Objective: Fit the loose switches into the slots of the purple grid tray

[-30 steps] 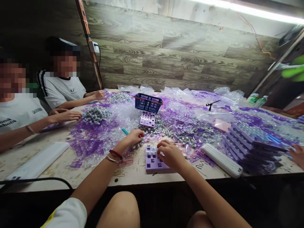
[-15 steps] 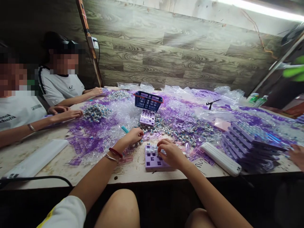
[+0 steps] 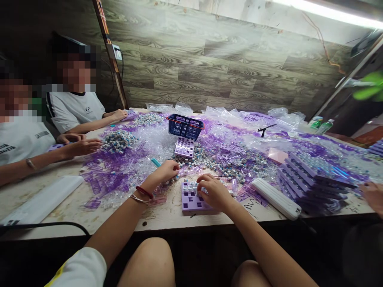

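My left hand [image 3: 168,170] is closed, its fingertips pressed together at the near edge of a heap of small white and blue parts [image 3: 203,158]. Whatever it pinches is hidden or too small to name. Over a purple block with square holes [image 3: 191,204] rests my right hand [image 3: 214,193], thumb and fingers bent together at the block's far rows. Clear plastic pieces [image 3: 189,186] sit in the back row of that block. What lies between the right fingertips cannot be made out. Behind the left hand is a teal stick-shaped piece [image 3: 156,162].
A navy basket [image 3: 185,127] stands behind another purple block [image 3: 184,147]. Purple and clear plastic pieces [image 3: 110,179] cover the table. At right are a white bar-shaped device [image 3: 275,198] and stacked purple blocks [image 3: 311,185]. Two co-workers sit left; another person's hand [image 3: 372,195] shows right.
The view has shifted slightly, and my two hands keep nearly the same places and poses. A co-worker at the left has raised their head.
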Demonstrator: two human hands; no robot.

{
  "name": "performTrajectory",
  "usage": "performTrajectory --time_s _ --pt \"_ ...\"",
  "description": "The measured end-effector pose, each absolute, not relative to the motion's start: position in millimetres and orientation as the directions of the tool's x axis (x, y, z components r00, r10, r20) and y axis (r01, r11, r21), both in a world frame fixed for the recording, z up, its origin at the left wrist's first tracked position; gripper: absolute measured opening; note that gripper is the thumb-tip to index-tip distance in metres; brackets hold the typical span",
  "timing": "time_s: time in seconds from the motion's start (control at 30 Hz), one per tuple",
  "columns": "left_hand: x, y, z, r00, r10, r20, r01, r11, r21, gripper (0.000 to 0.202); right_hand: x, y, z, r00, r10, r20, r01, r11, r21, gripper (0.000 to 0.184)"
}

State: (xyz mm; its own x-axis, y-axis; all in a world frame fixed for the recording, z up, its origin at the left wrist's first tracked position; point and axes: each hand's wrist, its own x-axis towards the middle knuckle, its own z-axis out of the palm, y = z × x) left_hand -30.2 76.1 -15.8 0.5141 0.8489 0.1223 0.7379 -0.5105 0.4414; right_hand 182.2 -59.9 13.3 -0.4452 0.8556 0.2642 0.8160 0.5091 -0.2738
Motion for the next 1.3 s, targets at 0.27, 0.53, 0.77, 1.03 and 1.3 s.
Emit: performTrajectory --time_s 0.27,0.53,0.77,1.03,1.3 --pt "-22 68 -4 0.486 0.848 0.213 0.673 -0.518 0.528 0.014 183 -59 10 -0.425 0.86 0.282 0.806 0.502 -0.314 0.012" --pt "3 32 7 0.761 0.608 0.224 0.255 -0.599 0.759 0.02 196 -58 13 -0.247 0.871 0.424 0.784 0.437 -0.441 0.006" --pt "10 22 1 0.872 0.417 0.255 0.15 -0.726 0.671 0.016 205 -54 6 -0.154 0.877 0.455 0.767 0.396 -0.505 0.005" --pt "8 23 3 0.898 0.355 0.261 0.109 -0.752 0.65 0.02 206 -55 7 -0.169 0.888 0.428 0.782 0.385 -0.49 0.005" --pt "9 23 3 0.902 0.34 0.268 0.111 -0.78 0.616 0.018 205 -56 9 -0.168 0.884 0.436 0.804 0.379 -0.459 0.006"
